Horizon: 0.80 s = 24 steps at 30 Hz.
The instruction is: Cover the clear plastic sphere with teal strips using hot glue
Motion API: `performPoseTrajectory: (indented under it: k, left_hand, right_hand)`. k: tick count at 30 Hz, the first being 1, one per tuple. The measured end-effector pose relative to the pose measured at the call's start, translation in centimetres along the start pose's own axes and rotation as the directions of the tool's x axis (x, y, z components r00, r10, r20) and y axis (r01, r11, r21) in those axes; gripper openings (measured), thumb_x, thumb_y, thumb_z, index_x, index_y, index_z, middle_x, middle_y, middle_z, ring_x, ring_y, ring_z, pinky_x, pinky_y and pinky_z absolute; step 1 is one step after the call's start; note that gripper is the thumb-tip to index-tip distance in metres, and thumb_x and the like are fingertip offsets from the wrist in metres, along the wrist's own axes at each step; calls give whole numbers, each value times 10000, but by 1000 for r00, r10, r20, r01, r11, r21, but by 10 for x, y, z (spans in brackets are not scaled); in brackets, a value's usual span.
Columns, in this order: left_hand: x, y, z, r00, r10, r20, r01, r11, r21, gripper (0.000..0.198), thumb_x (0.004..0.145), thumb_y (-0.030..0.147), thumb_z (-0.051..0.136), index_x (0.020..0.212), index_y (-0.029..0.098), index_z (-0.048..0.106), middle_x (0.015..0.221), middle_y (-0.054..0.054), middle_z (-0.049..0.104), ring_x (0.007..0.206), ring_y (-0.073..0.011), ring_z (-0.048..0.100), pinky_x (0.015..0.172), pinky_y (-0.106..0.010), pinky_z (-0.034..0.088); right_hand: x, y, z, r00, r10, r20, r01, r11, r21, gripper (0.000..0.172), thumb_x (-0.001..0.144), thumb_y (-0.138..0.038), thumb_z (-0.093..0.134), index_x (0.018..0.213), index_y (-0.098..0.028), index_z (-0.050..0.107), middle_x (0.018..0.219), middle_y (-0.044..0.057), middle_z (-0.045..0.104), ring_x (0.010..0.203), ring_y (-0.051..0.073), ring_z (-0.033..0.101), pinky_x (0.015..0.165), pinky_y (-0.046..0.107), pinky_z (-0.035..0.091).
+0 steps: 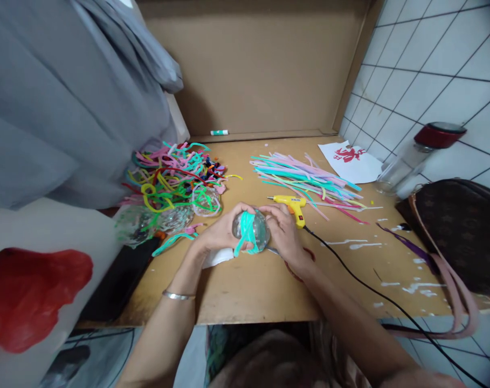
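A clear, round ball point(262, 230) is held over the middle of the table, with turquoise pipe cleaner point(248, 229) crossing its front in bands. My left hand point(224, 226) is closed around the ball's left side. On the other side, the fingers of my right hand point(284, 229) are bent against the ball's upper right edge; their tips are partly hidden. Below the right hand are a metal tip and a dark red loop point(310, 254), apparently scissors, mostly covered. A white piece point(218, 258) lies under my left wrist.
A yellow glue gun point(291, 202) lies right of my hands, its black cord running to the lower right. Behind it are loose pipe cleaners point(305, 175). Tangled coloured pieces point(167, 175) and clear balls point(174, 218) crowd the left. A bottle point(406, 164) and brown bag point(459, 231) stand right.
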State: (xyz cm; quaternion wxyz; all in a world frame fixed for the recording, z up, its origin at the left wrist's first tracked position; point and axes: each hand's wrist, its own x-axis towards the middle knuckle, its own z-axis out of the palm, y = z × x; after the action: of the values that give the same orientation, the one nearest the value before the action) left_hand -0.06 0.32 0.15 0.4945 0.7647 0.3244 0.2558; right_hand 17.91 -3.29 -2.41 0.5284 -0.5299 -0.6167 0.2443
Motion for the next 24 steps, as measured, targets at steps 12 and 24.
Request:
performPoseTrajectory:
  k: [12,24]
  left_hand:
    - [2,-1,-1,1000,24,15,-24,999,25,728,521,355,823,1119,188,442,1213,-77,529,1092,-237,522,935,-338,440]
    - [2,1,0,1000,-20,-5,20,999,30,721,526,327,806,1131,195,438,1212,-68,517,1088,-232,523,911,-319,443]
  right_hand:
    - [3,4,0,988,77,135,-93,989,114,361,876,-389,419,1010,-203,698,1170,92,542,1203,200,470,1075,380,343]
    - [12,7,-12,990,55,-127,-43,994,98,255,816,-331,482,948,-212,664,1014,61,636,1015,195,565,949,376,431]
